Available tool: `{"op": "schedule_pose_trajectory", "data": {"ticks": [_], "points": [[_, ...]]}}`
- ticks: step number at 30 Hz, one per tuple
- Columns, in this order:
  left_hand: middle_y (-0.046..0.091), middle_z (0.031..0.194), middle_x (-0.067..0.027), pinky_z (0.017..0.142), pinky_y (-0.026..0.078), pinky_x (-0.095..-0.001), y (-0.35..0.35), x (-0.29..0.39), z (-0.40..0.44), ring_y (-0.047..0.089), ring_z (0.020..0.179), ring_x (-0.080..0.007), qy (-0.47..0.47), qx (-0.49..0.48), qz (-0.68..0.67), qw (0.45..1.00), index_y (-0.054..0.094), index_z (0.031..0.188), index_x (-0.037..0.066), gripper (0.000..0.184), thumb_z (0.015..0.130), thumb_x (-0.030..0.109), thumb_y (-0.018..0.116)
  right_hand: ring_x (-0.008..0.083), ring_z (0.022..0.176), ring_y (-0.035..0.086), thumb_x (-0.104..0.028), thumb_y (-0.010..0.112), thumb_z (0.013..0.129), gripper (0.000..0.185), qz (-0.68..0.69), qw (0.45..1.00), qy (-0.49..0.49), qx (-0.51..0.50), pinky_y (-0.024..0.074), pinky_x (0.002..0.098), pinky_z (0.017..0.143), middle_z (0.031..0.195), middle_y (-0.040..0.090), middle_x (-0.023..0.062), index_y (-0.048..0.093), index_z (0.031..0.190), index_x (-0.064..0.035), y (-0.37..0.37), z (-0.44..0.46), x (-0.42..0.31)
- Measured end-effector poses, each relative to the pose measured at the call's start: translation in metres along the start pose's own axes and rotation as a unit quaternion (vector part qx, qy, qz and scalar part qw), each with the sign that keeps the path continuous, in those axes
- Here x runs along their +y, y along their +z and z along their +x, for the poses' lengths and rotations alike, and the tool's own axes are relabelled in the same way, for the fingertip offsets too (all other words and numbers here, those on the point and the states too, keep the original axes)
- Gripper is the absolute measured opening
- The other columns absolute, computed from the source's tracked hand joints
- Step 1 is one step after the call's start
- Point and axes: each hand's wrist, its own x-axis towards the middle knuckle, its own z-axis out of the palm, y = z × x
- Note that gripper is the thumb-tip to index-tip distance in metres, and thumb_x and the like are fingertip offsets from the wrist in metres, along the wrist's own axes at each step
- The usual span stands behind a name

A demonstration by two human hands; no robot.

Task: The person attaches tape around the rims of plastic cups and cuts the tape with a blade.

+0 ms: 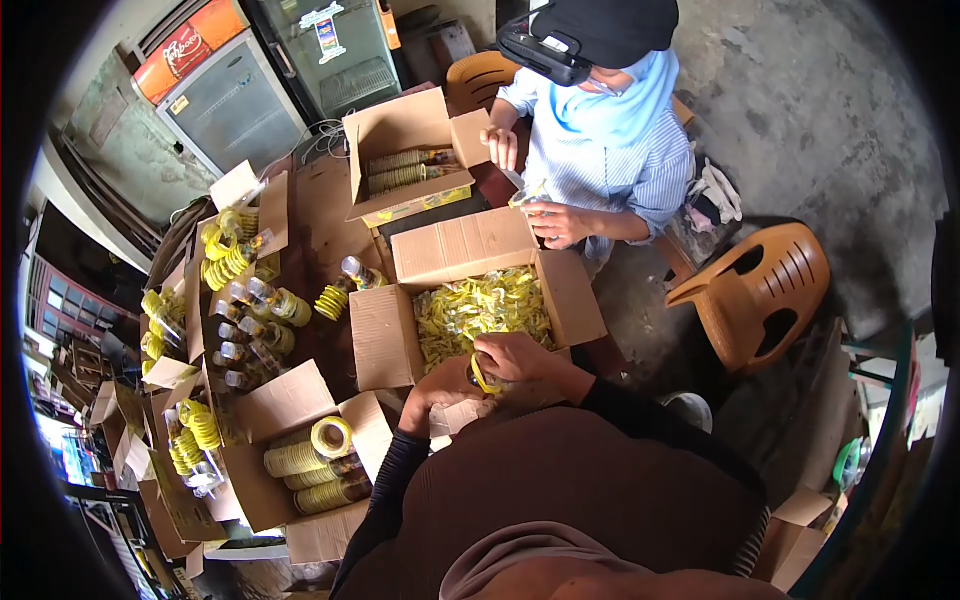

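Just in front of my body, both my hands meet at the near edge of an open cardboard box (372, 335). My right hand (518, 358) is closed, its fingers pinching a yellow ring-shaped band (482, 376). Curled beside it, my left hand (442, 386) grips something dark and shiny inside the band, mostly covered by fingers; I cannot make out what it is. Small yellow-and-clear pieces (482, 305) fill the box just beyond my hands.
Clear bottles with stacked yellow rings (290, 305) stand left on the brown table (325, 215). Boxes of similar stacks sit near left (310, 470) and at the back (410, 170). Across from me a person (610, 150) holds something small and clear. An orange chair (750, 300) stands right.
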Motion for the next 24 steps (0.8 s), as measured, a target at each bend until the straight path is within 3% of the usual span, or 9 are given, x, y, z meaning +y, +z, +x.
{"op": "schedule_pose_trajectory", "data": {"ticks": [4,10,15,18,19,20,22,23,24], "points": [[0.069,0.100,-0.0142,0.080,0.049,-0.0340,0.000,0.011,0.002,0.066,0.088,-0.0230,-0.009,0.002,-0.015,1.000,0.061,0.112,0.003,0.055,0.063,0.020,0.079,0.0363,0.078,0.060,-0.022,0.056,0.088,0.019,-0.031,0.999,-0.033,0.005,0.0474,0.0457,0.067,0.083,0.058,0.0150,0.052,0.090,-0.0037,0.006,-0.003,0.008],[0.068,0.093,-0.0167,0.076,0.049,-0.0358,0.005,0.004,0.000,0.066,0.084,-0.0300,0.000,-0.011,-0.007,1.000,0.063,0.109,0.005,0.050,0.064,0.022,0.076,0.0384,0.075,0.060,-0.020,0.057,0.087,0.015,-0.032,0.997,0.019,-0.060,0.0457,0.0479,0.065,0.079,0.060,0.0159,0.052,0.088,-0.0065,0.008,-0.010,0.012],[0.067,0.090,-0.0194,0.074,0.050,-0.0393,0.015,0.001,0.009,0.066,0.082,-0.0359,-0.018,0.060,0.053,0.997,0.064,0.108,0.008,0.050,0.063,0.027,0.076,0.0371,0.075,0.060,-0.016,0.057,0.087,0.011,0.008,1.000,0.027,0.013,0.0451,0.0462,0.063,0.077,0.058,0.0165,0.052,0.090,-0.0069,0.032,-0.012,0.033],[0.065,0.085,-0.0261,0.071,0.051,-0.0442,0.020,-0.007,0.010,0.065,0.082,-0.0403,-0.048,0.112,0.128,0.984,0.060,0.099,-0.003,0.051,0.064,0.031,0.075,0.0361,0.076,0.060,-0.014,0.057,0.087,0.016,0.025,0.997,0.027,0.066,0.0454,0.0450,0.063,0.077,0.058,0.0173,0.055,0.100,-0.0038,0.047,-0.011,0.043],[0.064,0.082,-0.0271,0.069,0.051,-0.0455,0.021,-0.012,0.011,0.065,0.079,-0.0417,-0.053,0.115,0.126,0.984,0.059,0.096,-0.005,0.052,0.065,0.033,0.074,0.0357,0.076,0.060,-0.013,0.057,0.087,0.018,0.133,0.987,0.085,0.023,0.0456,0.0444,0.063,0.077,0.058,0.0172,0.055,0.102,-0.0020,0.050,-0.009,0.048],[0.068,0.087,-0.0193,0.074,0.052,-0.0384,0.024,-0.017,0.012,0.068,0.084,-0.0325,-0.053,0.119,0.099,0.987,0.061,0.101,-0.001,0.047,0.063,0.020,0.078,0.0353,0.076,0.060,-0.013,0.056,0.088,0.021,0.240,0.960,0.142,-0.020,0.0458,0.0438,0.063,0.078,0.057,0.0170,0.055,0.104,-0.0001,0.055,-0.009,0.052],[0.068,0.086,-0.0161,0.071,0.051,-0.0346,0.031,-0.025,0.009,0.068,0.080,-0.0257,-0.053,0.135,0.107,0.984,0.061,0.099,0.000,0.043,0.065,0.019,0.078,0.0236,0.066,0.056,-0.013,0.052,0.093,0.016,-0.015,0.995,0.016,0.095,0.0454,0.0353,0.058,0.071,0.053,0.0103,0.054,0.100,0.0009,0.071,-0.008,0.077],[0.068,0.083,-0.0110,0.066,0.049,-0.0312,0.031,-0.021,0.007,0.064,0.074,-0.0160,0.001,0.133,0.018,0.991,0.062,0.098,0.001,0.040,0.066,0.020,0.078,0.0175,0.063,0.055,-0.015,0.050,0.095,0.016,-0.116,0.985,-0.034,0.126,0.0448,0.0315,0.056,0.069,0.051,0.0070,0.054,0.098,-0.0001,0.102,-0.013,0.124],[0.068,0.083,-0.0110,0.066,0.049,-0.0312,0.047,-0.030,-0.003,0.064,0.074,-0.0160,-0.019,0.138,0.002,0.990,0.062,0.098,0.001,0.040,0.066,0.020,0.078,0.0215,0.059,0.052,-0.018,0.045,0.098,0.020,-0.040,0.983,0.072,0.166,0.0431,0.0335,0.054,0.066,0.050,0.0111,0.051,0.090,-0.0014,0.139,-0.019,0.187]]}}
